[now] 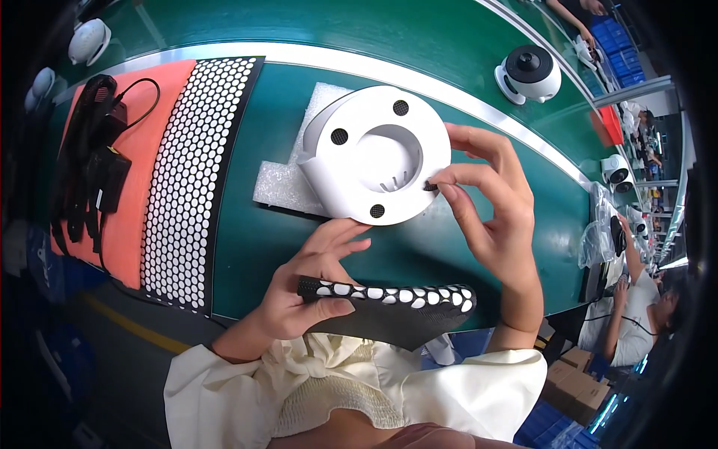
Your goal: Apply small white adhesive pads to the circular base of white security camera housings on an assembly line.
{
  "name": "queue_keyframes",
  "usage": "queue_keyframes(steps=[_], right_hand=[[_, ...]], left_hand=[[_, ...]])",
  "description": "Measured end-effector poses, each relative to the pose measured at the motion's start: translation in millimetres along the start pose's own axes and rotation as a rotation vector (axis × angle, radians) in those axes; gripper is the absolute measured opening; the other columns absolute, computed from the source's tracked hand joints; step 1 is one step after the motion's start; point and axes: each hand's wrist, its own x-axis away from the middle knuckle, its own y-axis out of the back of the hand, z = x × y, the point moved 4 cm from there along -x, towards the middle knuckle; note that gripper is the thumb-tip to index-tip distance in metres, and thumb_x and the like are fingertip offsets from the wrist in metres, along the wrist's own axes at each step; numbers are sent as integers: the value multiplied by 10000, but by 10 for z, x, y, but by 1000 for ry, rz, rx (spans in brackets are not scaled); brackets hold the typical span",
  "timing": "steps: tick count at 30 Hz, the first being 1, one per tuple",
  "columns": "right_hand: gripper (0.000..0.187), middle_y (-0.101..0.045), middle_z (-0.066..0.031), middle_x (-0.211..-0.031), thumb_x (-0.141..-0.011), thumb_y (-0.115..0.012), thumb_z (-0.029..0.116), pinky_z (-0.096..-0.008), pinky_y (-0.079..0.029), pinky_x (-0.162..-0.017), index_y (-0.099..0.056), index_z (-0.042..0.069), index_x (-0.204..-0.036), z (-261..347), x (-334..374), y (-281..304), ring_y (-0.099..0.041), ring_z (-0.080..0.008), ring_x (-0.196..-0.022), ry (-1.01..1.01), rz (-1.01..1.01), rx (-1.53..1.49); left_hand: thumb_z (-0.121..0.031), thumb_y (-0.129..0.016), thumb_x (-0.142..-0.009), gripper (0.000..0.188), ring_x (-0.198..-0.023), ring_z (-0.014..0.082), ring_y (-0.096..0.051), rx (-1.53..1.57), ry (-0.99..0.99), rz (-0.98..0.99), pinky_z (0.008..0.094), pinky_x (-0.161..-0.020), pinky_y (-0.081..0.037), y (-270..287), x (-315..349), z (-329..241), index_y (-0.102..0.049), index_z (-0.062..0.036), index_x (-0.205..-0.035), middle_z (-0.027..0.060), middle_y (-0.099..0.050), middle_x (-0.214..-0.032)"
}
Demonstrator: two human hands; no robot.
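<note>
A white round camera base lies tilted with its underside up, showing a round recess and black round pads. My right hand pinches a small black foot pad between thumb and forefinger at the right side of the ring; other fingers rest near the base's outer edge. Below the base, my left hand grips a dark sheet of round pads, seen nearly edge-on, with white round spots along its top. Its upper fingers reach the base's lower edge. White foam sits under the base.
On the left lie a white-spotted black sheet and an orange-pink mat bearing black power adapters. A white camera stands on the green conveyor beyond a metal rail. Clear plastic bags and other people are at right.
</note>
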Motion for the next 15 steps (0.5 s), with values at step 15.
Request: queue_keyframes(steps=[15], right_hand=[[312, -549, -124, -1060, -752, -548, 151, -329, -375, -793, -575, 116, -1061, -175, 85, 119, -530, -249, -943, 119, 80, 207]], left_hand=[[-123, -605, -762, 153, -1202, 391, -280, -1, -74, -36, 497, -939, -283, 61, 13, -19, -531, 1, -814, 249, -221, -1291]])
